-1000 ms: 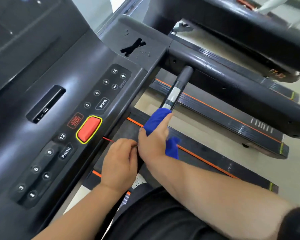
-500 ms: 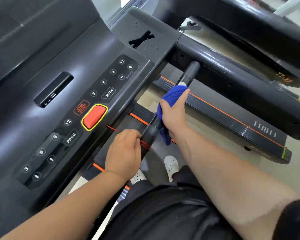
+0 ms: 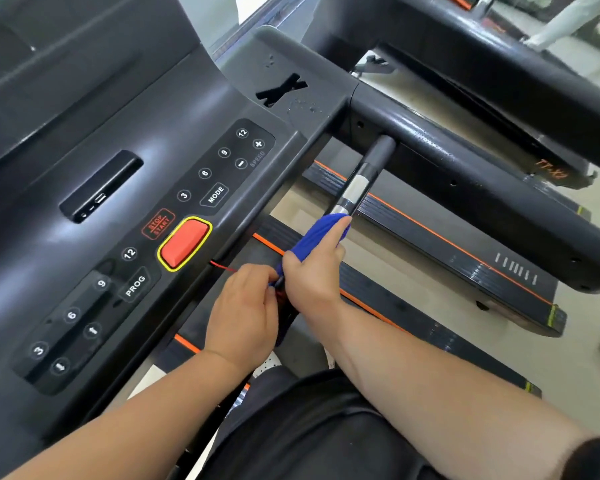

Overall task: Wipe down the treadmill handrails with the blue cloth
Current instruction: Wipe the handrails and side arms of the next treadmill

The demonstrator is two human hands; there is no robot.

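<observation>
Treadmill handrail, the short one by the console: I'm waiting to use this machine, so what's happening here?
A person is wiping the short handrail beside the console. The right hand grips the blue cloth, which is wrapped round the bar about midway along, just below the silver band. The left hand holds the bar's near end, where a thin red cord runs off toward the console. The far stretch of the bar is uncovered.

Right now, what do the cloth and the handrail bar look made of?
Blue cloth: soft fabric, matte, possibly microfibre; it bunches and folds round the bar. Handrail bar: dark matte sleeve, likely rubber or plastic, with shiny silver band, probably metal.
</observation>
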